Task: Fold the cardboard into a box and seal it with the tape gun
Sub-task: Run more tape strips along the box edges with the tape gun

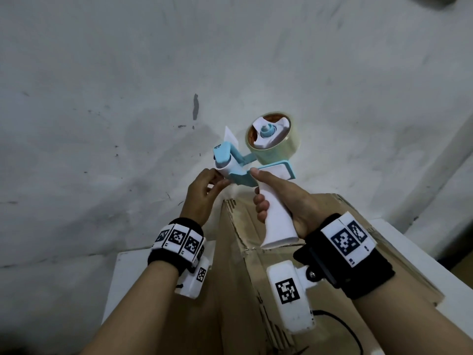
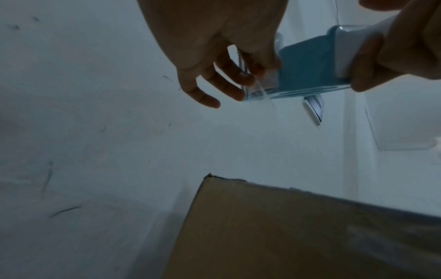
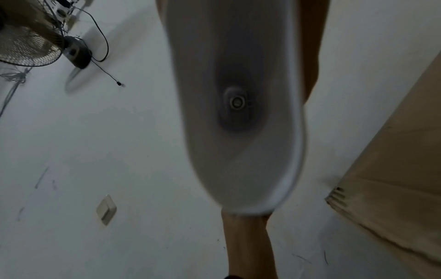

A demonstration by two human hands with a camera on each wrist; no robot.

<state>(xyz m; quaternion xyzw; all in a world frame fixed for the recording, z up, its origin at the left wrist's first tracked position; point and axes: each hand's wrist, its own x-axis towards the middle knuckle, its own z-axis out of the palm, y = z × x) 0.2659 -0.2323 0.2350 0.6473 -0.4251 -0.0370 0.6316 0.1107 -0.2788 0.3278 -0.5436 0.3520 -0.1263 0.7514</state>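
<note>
A plain, sparsely furnished indoor room, perhaps a bare workroom, though its exact kind is unclear. A scuffed, marked white plastered wall (image 1: 179, 73) fills the background, carrying a cream rocker light switch (image 3: 106, 210); a wire-caged electric fan (image 3: 26, 45) with trailing black cable (image 3: 102, 43) stands nearby, beside a white table (image 1: 409, 242).

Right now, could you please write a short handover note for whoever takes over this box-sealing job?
Right hand: grips the tape gun by its white handle, held up above the box.
Left hand: fingers pinch the loose clear tape end at the gun's toothed front.
Cardboard box: folded, standing on the white table under both hands.
Done: box formed, gun picked up.
Left: pull the tape free, lay it along the seam, cut.
</note>
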